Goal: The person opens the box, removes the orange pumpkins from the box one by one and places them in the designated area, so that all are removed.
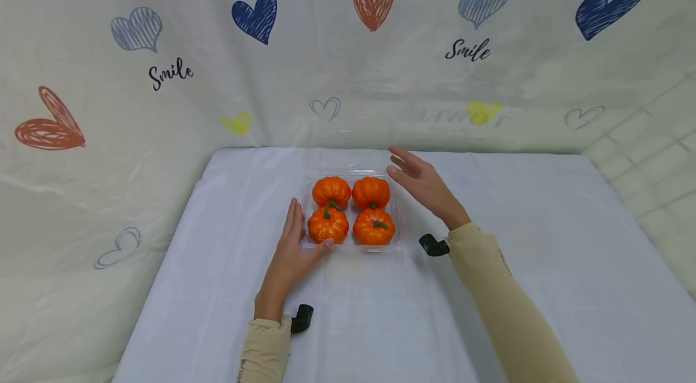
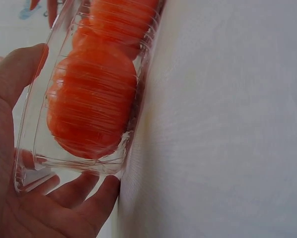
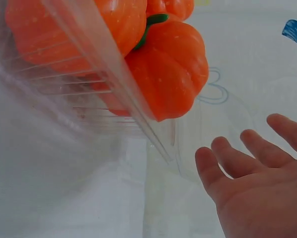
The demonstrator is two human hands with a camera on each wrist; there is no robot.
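Note:
Several small orange pumpkins with green stems sit in a clear plastic box on the table. Behind them, the box's clear lid is folded back; its outline is faint. My left hand holds the near left corner, fingers along the left side and thumb at the front rim. In the left wrist view, the thumb touches the rim and the fingertips meet the end wall. My right hand hovers by the far right corner with spread fingers, holding nothing. A gap separates it from the box in the right wrist view.
A white cloth covers the table. Behind it hangs a pale sheet printed with hearts and "Smile". Dark wrist devices stick out at both cuffs. A pale brick-patterned surface stands at the right.

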